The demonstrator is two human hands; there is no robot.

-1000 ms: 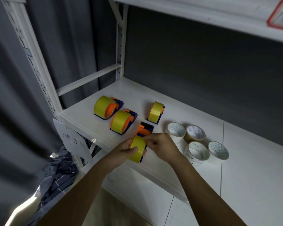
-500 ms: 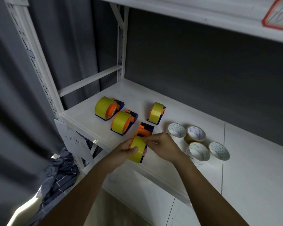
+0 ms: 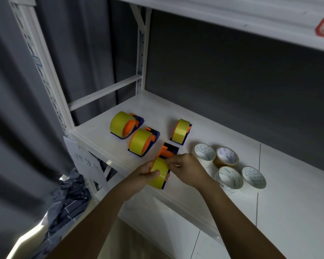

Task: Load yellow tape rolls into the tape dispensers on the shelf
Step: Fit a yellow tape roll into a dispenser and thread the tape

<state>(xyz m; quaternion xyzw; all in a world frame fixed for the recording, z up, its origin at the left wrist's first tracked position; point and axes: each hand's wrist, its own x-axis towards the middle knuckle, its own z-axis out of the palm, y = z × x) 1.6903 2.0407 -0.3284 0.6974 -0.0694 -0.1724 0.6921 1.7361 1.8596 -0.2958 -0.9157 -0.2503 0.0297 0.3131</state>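
Observation:
A yellow tape roll point(image 3: 160, 170) sits on a blue and orange dispenser point(image 3: 166, 184) at the shelf's front edge. My left hand point(image 3: 144, 172) grips the roll from the left, thumb across its face. My right hand point(image 3: 187, 168) pinches at the roll's top right side. Just behind them stands an empty orange and blue dispenser point(image 3: 169, 150). Three loaded dispensers with yellow rolls stand farther back: one point(image 3: 123, 124) at the left, one point(image 3: 141, 141) in the middle, one point(image 3: 180, 131) to the right.
Several white and tan tape rolls point(image 3: 230, 165) stand on the white shelf point(image 3: 297, 184) right of my hands. A paper label point(image 3: 85, 158) hangs at the shelf's front left corner. Dark cloth point(image 3: 67, 199) lies below. An upper shelf point(image 3: 232, 14) runs overhead.

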